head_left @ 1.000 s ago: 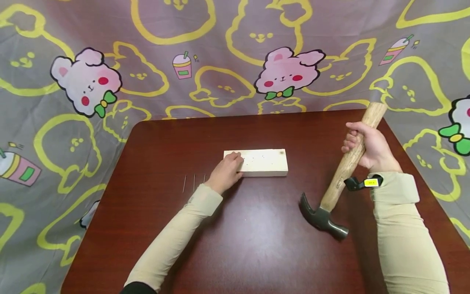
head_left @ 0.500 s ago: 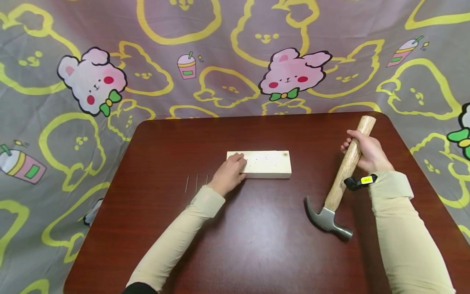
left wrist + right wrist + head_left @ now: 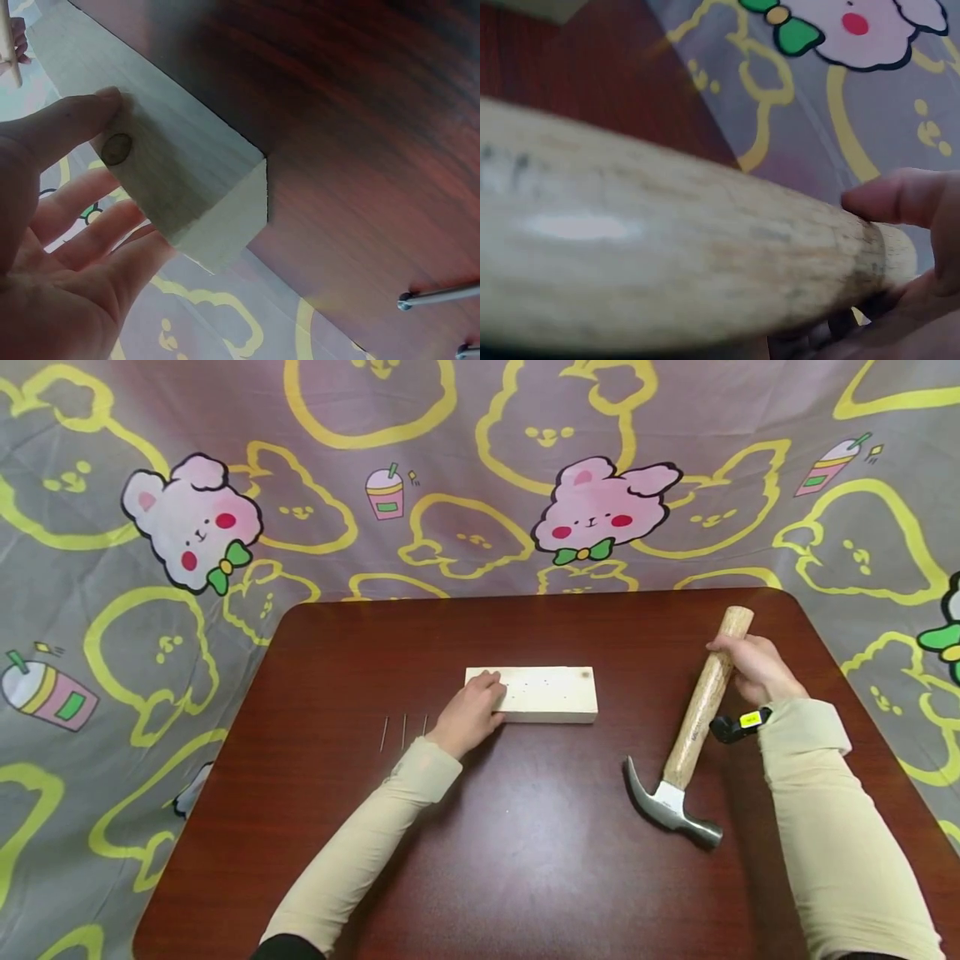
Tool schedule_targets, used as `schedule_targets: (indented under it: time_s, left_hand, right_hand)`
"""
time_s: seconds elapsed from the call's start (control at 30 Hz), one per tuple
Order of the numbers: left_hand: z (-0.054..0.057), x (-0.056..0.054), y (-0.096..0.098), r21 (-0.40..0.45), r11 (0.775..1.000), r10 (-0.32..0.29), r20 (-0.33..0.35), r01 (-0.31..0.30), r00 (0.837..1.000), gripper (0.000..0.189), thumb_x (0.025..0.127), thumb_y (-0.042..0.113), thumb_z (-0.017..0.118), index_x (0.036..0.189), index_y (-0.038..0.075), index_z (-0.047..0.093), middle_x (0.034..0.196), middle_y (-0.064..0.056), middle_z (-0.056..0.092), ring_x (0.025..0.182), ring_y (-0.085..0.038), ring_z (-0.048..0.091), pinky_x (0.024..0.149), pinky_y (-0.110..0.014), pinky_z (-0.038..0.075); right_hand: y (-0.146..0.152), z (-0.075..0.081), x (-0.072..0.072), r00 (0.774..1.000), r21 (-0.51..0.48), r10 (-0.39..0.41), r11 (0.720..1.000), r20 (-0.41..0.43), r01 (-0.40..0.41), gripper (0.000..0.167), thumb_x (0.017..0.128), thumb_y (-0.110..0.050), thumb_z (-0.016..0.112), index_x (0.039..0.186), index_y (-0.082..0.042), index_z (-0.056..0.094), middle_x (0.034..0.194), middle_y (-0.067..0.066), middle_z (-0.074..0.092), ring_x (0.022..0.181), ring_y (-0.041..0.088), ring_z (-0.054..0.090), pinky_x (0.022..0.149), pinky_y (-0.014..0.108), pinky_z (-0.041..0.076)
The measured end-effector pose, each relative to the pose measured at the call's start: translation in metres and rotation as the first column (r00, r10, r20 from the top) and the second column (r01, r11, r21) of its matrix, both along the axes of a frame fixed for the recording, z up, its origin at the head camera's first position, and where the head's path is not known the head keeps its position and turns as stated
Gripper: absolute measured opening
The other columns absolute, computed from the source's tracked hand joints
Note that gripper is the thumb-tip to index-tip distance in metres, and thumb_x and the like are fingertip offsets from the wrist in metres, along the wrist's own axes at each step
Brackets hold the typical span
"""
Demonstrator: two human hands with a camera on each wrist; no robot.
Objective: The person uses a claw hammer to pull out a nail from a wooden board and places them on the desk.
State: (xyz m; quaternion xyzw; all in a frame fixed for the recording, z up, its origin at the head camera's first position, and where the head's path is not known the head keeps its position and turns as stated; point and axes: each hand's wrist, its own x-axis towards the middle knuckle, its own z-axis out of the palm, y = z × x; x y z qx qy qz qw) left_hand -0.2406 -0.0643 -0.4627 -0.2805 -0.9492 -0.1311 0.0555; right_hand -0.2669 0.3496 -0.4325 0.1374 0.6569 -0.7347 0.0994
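Note:
A pale wooden block (image 3: 551, 695) with several small dark holes in its top lies mid-table. My left hand (image 3: 471, 712) grips its left end, with the thumb on one side and the fingers on the opposite side, as the left wrist view shows around the block (image 3: 187, 142). At the right, a claw hammer (image 3: 697, 727) with a wooden handle points its steel head toward me, low at or near the tabletop. My right hand (image 3: 759, 668) holds the handle near its butt end. The thumb lies over the handle (image 3: 667, 240), and the fingers are partly hidden beneath it.
Three thin nails (image 3: 404, 731) lie side by side on the reddish-brown table (image 3: 525, 860), left of the block; my left forearm partly covers them. A patterned cloth (image 3: 465, 460) hangs around the far and side edges of the table.
The hammer has come down lower, and its butt end has swung toward me and slightly left. My right hand sits nearer that end. The left hand stays on the block.

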Motion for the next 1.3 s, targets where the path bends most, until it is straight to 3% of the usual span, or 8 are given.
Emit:
schedule_targets:
  time_s: [0.07,0.13,0.23,0.33,0.63,0.8,1.13,1.3]
  left_hand:
    - [0.000,0.000,0.000,-0.005,1.000,0.003,-0.001,-0.003,1.000,0.029,0.081,0.012,0.076,0.106,0.002,0.066,0.133,-0.018,0.058,0.123,-0.033,0.056,0.103,-0.039,0.047]
    - [0.001,0.000,0.000,-0.011,1.000,0.007,-0.003,-0.007,1.000,0.028,0.081,0.013,0.076,0.106,0.002,0.066,0.132,-0.017,0.058,0.122,-0.032,0.056,0.101,-0.038,0.048]
    - [0.002,0.001,0.000,-0.014,1.000,0.010,-0.003,-0.010,1.000,0.027,0.081,0.013,0.076,0.105,0.002,0.066,0.132,-0.017,0.059,0.121,-0.032,0.057,0.101,-0.039,0.049]
    - [0.003,0.001,0.001,-0.023,1.000,0.013,0.012,-0.013,1.000,0.027,0.082,0.013,0.075,0.106,0.002,0.066,0.133,-0.017,0.058,0.123,-0.033,0.055,0.102,-0.039,0.048]
    - [0.003,0.002,0.002,-0.018,1.000,0.008,0.016,-0.008,1.000,0.028,0.082,0.013,0.075,0.107,0.002,0.066,0.134,-0.018,0.057,0.126,-0.034,0.054,0.104,-0.040,0.047]
    - [0.003,0.002,0.002,-0.027,0.999,0.017,-0.009,-0.017,1.000,0.028,0.082,0.014,0.076,0.106,0.003,0.067,0.133,-0.017,0.058,0.124,-0.032,0.055,0.102,-0.039,0.048]
    - [0.003,0.001,0.001,-0.047,0.999,0.015,-0.010,-0.015,1.000,0.026,0.083,0.014,0.075,0.105,0.003,0.066,0.133,-0.017,0.058,0.126,-0.033,0.054,0.104,-0.038,0.046]
    - [0.002,0.002,0.000,-0.038,0.999,0.005,-0.018,-0.006,1.000,0.025,0.083,0.014,0.075,0.103,0.003,0.066,0.132,-0.017,0.058,0.125,-0.033,0.055,0.104,-0.039,0.047]
  right_hand:
    - [0.001,-0.002,-0.002,1.000,0.128,0.023,0.991,0.004,-0.023,0.013,0.093,-0.014,0.058,0.098,-0.008,0.047,0.077,-0.012,0.051,0.070,0.002,0.053,0.063,0.018,0.048]
    - [0.003,-0.005,-0.003,0.999,0.269,0.046,0.962,-0.007,-0.043,0.015,0.093,-0.018,0.059,0.097,-0.007,0.049,0.072,-0.012,0.053,0.066,0.001,0.054,0.060,0.019,0.048]
    - [0.003,-0.009,-0.004,0.997,0.463,0.078,0.884,-0.016,-0.062,0.022,0.093,-0.023,0.059,0.098,-0.003,0.052,0.068,-0.014,0.054,0.063,0.000,0.055,0.060,0.020,0.050]
    - [0.004,-0.014,-0.004,0.995,0.562,0.100,0.824,-0.016,-0.074,0.029,0.093,-0.025,0.058,0.102,0.002,0.051,0.069,-0.014,0.055,0.064,-0.002,0.056,0.062,0.021,0.052]
    - [0.003,-0.024,-0.005,0.994,0.602,0.112,0.792,0.017,-0.100,0.035,0.090,-0.020,0.062,0.105,0.009,0.050,0.072,-0.009,0.056,0.065,-0.001,0.057,0.062,0.020,0.052]
    - [-0.001,-0.023,-0.004,0.994,0.662,0.108,0.745,0.001,-0.082,0.042,0.088,-0.021,0.065,0.108,0.013,0.049,0.078,-0.003,0.054,0.065,0.001,0.055,0.062,0.023,0.052]
    - [-0.001,-0.029,-0.006,0.992,0.726,0.122,0.682,0.008,-0.090,0.055,0.088,-0.025,0.065,0.115,0.019,0.046,0.098,0.020,0.054,0.071,0.008,0.054,0.062,0.022,0.050]
    - [-0.001,-0.033,-0.005,0.993,0.730,0.114,0.675,0.035,-0.103,0.056,0.087,-0.026,0.066,0.116,0.018,0.047,0.096,0.019,0.055,0.071,0.012,0.056,0.062,0.027,0.051]
